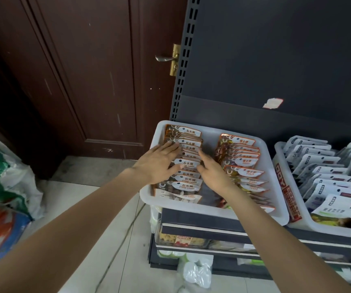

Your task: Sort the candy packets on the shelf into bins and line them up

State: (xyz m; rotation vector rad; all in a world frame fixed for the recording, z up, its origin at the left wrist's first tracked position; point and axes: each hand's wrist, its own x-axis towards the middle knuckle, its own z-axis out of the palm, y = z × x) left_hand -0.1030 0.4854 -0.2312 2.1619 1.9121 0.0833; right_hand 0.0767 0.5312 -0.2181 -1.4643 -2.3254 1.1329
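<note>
Here, orange-edged stone candy packets (188, 163), overlapped row, white bin (212, 210)

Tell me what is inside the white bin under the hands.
The white bin holds two rows of orange-edged packets: stone candy packets on the left, sugar packets on the right. The left hand and right hand cover several packets; the bin's floor is mostly hidden.
</note>
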